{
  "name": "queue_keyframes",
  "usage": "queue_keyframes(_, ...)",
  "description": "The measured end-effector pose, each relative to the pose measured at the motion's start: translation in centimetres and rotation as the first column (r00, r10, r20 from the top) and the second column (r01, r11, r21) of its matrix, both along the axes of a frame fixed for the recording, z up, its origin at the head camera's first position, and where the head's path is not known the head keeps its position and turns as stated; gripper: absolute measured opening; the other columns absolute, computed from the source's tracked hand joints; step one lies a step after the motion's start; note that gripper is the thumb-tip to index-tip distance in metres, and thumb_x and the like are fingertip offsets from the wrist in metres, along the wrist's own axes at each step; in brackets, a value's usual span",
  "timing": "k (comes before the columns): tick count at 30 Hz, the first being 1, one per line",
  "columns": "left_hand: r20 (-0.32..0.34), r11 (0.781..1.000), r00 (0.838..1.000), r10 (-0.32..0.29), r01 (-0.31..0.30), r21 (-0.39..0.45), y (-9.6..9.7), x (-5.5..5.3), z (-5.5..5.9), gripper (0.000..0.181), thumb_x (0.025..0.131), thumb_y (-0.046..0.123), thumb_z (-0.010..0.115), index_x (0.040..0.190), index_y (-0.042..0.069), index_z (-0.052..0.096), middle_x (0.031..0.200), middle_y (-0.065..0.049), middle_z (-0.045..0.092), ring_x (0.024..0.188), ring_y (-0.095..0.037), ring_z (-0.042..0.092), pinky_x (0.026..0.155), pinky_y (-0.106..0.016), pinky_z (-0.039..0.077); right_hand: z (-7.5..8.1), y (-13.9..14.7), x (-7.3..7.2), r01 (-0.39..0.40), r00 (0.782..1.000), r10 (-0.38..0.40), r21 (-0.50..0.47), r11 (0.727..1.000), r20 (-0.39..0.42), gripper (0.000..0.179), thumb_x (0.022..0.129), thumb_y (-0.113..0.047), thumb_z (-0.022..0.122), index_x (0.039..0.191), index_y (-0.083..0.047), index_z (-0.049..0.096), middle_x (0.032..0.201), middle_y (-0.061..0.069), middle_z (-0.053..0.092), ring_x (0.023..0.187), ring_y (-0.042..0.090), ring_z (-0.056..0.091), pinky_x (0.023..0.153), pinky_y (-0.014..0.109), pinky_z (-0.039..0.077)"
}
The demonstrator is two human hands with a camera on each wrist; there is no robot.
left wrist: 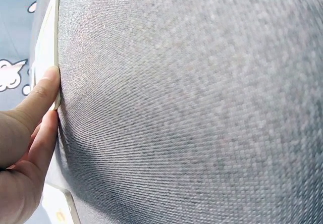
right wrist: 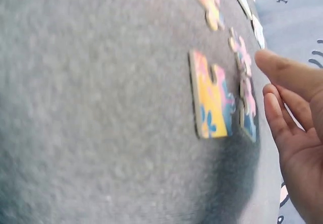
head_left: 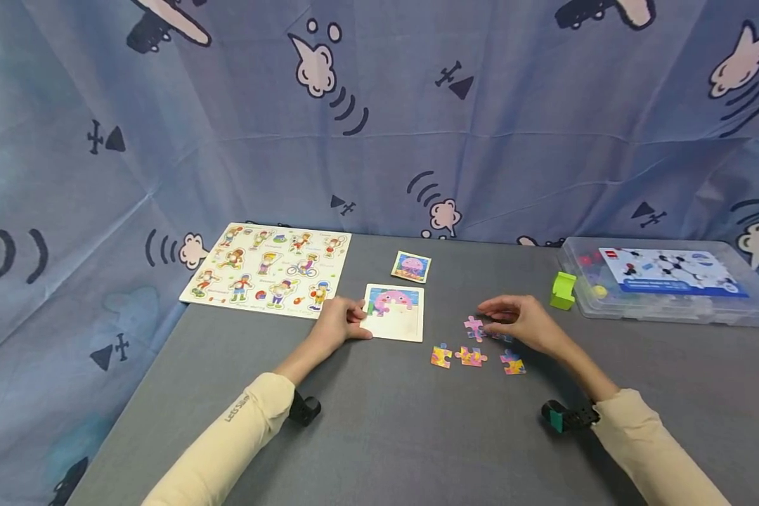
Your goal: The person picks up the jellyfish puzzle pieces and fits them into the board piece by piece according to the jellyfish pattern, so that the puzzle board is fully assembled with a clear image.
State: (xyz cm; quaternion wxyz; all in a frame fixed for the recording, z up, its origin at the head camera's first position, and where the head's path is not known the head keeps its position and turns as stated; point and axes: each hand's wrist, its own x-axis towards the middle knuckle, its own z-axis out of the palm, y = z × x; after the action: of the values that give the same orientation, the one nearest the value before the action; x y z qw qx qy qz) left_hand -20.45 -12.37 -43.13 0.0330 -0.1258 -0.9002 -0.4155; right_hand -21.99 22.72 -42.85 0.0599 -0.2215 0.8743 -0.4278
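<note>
My left hand (head_left: pixel 337 325) holds the left edge of a small white puzzle board (head_left: pixel 395 327), thumb at its near corner. A pink animal picture fills the board's upper part; the lower part is bare. In the left wrist view, the thumb (left wrist: pixel 48 80) lies along the board's edge. My right hand (head_left: pixel 525 325) hovers over loose jigsaw pieces, thumb and fingers apart. Nearest it are a pink piece (head_left: pixel 474 328) and a blue-pink piece (head_left: pixel 502 337), partly covered by the hand. Closer to me lie yellow-pink pieces (head_left: pixel 471 356), one with a blue flower (right wrist: pixel 212 105).
Behind the board lies a small picture card (head_left: pixel 411 267) with a pink animal. A large board of cartoon children (head_left: pixel 268 270) is at the back left. At right stand a lime-green block (head_left: pixel 563 291) and a clear plastic case (head_left: pixel 670 306). A patterned blue cloth (head_left: pixel 379 154) hangs behind the table.
</note>
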Motion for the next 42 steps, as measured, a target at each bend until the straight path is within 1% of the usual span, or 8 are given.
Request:
queue_keyframes(7,0.005,1.0,1.0,-0.004,0.004,0.013,0.1,-0.2,-0.1,0.03,0.058,0.0,0.089,0.08,-0.007,0.07,0.099,-0.02,0.07,0.094,-0.028,0.069,0.065,-0.029,0.053,-0.4,0.3,-0.4,-0.028,0.999,0.031,0.134,0.991,-0.02,0.031,0.08,-0.009,0.077,0.109,-0.002,0.07,0.107,0.011,0.069,0.097,0.024,0.063,0.084,0.032,0.052)
queue_keyframes(10,-0.003,1.0,1.0,-0.003,0.003,0.012,0.1,-0.2,0.0,0.03,0.057,0.0,0.089,0.08,-0.007,0.07,0.096,-0.02,0.071,0.093,-0.028,0.069,0.065,-0.029,0.054,-0.5,0.2,-0.5,-0.031,0.999,0.037,0.143,0.989,-0.037,0.029,0.08,-0.01,0.077,0.107,-0.003,0.071,0.105,0.01,0.07,0.094,0.023,0.064,0.082,0.032,0.052)
queue_keyframes(13,-0.008,1.0,1.0,-0.003,0.003,0.01,0.1,-0.2,0.2,0.031,0.058,0.0,0.089,0.08,-0.007,0.07,0.095,-0.02,0.071,0.09,-0.028,0.07,0.066,-0.03,0.054,-0.5,0.2,-0.6,-0.03,0.998,0.036,0.127,0.991,-0.044,0.028,0.08,-0.011,0.078,0.106,-0.003,0.071,0.103,0.01,0.07,0.092,0.022,0.064,0.08,0.029,0.052)
queue_keyframes(17,-0.025,1.0,1.0,-0.004,0.004,-0.007,0.1,-0.2,0.2,0.032,0.058,0.002,0.089,0.081,-0.007,0.07,0.092,-0.021,0.071,0.082,-0.027,0.07,0.066,-0.031,0.055,-0.4,0.4,-0.8,-0.015,1.0,0.016,0.059,0.998,-0.011,0.032,0.08,-0.009,0.077,0.109,0.0,0.069,0.106,0.014,0.069,0.092,0.019,0.065,0.079,0.021,0.052)
queue_keyframes(21,-0.035,1.0,0.999,0.001,-0.002,-0.029,0.1,-0.2,0.0,0.032,0.058,0.003,0.09,0.081,-0.007,0.07,0.087,-0.019,0.071,0.076,-0.026,0.07,0.067,-0.032,0.055,-0.5,0.3,-0.9,0.013,0.999,-0.01,-0.051,0.999,0.053,0.034,0.082,-0.006,0.075,0.113,0.004,0.065,0.107,0.019,0.067,0.089,0.015,0.066,0.074,0.02,0.053)
queue_keyframes(31,-0.008,1.0,1.0,0.014,-0.014,-0.007,0.1,-0.1,-0.1,0.033,0.058,0.003,0.09,0.082,-0.007,0.07,0.088,-0.019,0.071,0.078,-0.026,0.07,0.067,-0.033,0.055,-0.7,0.0,-0.7,0.095,0.979,-0.049,-0.233,0.968,0.196,0.04,0.082,-0.006,0.074,0.117,0.009,0.059,0.111,0.025,0.063,0.087,0.007,0.065,0.071,0.021,0.054)
queue_keyframes(37,0.002,1.0,1.0,0.021,-0.021,-0.013,0.1,-0.2,-0.3,0.032,0.057,0.003,0.09,0.081,-0.006,0.07,0.094,-0.021,0.071,0.079,-0.026,0.071,0.067,-0.032,0.055,-1.0,-0.4,-0.6,0.114,0.972,-0.039,-0.317,0.942,0.233,0.043,0.081,-0.003,0.075,0.116,0.013,0.057,0.108,0.015,0.064,0.087,0.007,0.066,0.066,0.024,0.055)
queue_keyframes(42,0.005,1.0,1.0,0.02,-0.02,-0.015,0.1,-0.2,-0.4,0.031,0.057,0.002,0.09,0.08,-0.006,0.069,0.101,-0.022,0.07,0.08,-0.026,0.071,0.067,-0.031,0.055,-1.5,-0.7,-0.9,0.108,0.972,-0.023,-0.363,0.925,0.232,0.043,0.08,0.0,0.074,0.116,0.015,0.056,0.104,0.002,0.066,0.088,0.005,0.066,0.069,0.022,0.054)
